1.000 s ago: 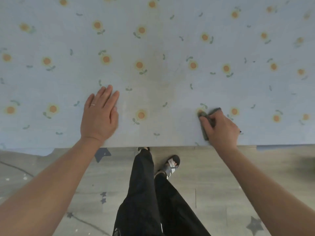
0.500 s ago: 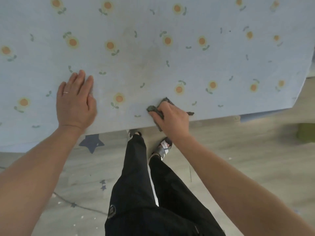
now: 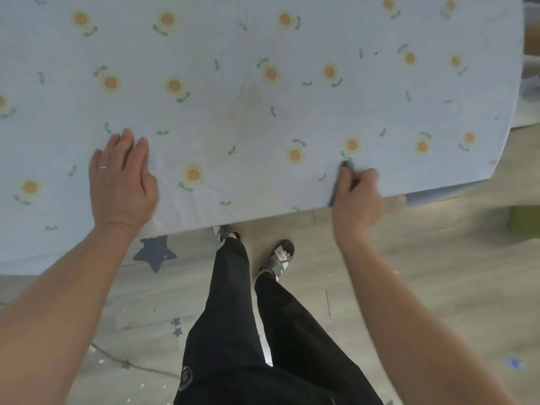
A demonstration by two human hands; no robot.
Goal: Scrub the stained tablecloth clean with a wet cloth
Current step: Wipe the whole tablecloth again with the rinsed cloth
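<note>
A pale blue tablecloth (image 3: 380, 106) printed with orange flowers covers the table across the upper view. A faint brownish stain (image 3: 248, 112) marks its middle, between my hands. My left hand (image 3: 121, 182) lies flat on the cloth near the front edge, fingers straight, a ring on one finger. My right hand (image 3: 355, 194) grips a dark grey wet cloth (image 3: 347, 166) at the table's front edge, right of the stain. Most of the wet cloth is hidden under my fingers.
The table's right corner (image 3: 493, 165) is in view, and the cloth hangs over the front edge. Below lies a grey wooden floor (image 3: 438, 258) with star stickers. My legs in black trousers and sandals (image 3: 280, 255) stand close to the table. A green object (image 3: 523, 220) sits at right.
My right hand has slid the wet cloth to the right along the front edge, after a sweep to the left. My left hand stays flat on the tablecloth.
</note>
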